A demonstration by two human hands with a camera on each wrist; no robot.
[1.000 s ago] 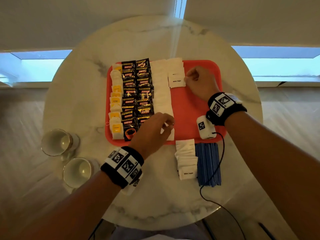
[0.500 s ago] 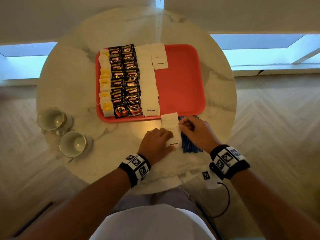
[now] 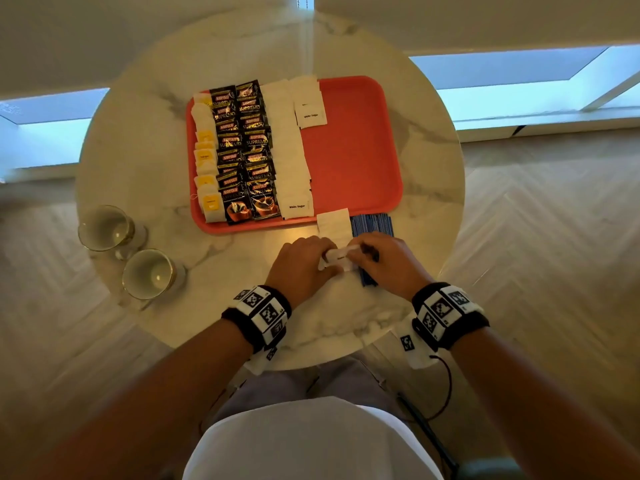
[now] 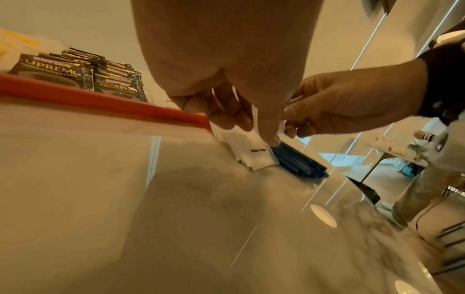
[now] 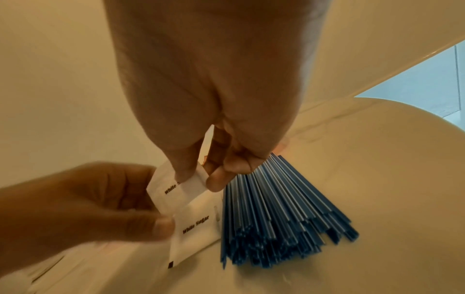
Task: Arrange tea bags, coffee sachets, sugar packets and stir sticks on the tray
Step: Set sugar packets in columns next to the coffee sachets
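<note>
A red tray (image 3: 349,150) holds a column of tea bags (image 3: 206,157), two columns of black coffee sachets (image 3: 246,147), a long row of sugar packets (image 3: 289,147) and a short second row (image 3: 310,109). In front of the tray, a loose stack of sugar packets (image 3: 334,225) lies beside blue stir sticks (image 3: 372,225). My right hand (image 3: 356,252) pinches one sugar packet (image 5: 181,187) between thumb and fingers, lifted off the stack. My left hand (image 3: 325,263) holds the stack's near end (image 5: 196,228), thumb on the top packet.
Two glass cups (image 3: 105,228) (image 3: 149,273) stand at the front left of the round marble table (image 3: 346,327). The right half of the tray is bare red. A black cable (image 3: 446,386) hangs from my right wrist past the table's near edge.
Both hands left the tray and came back to the loose sugar stack at the table's front. The right hand has since lifted one packet off it.
</note>
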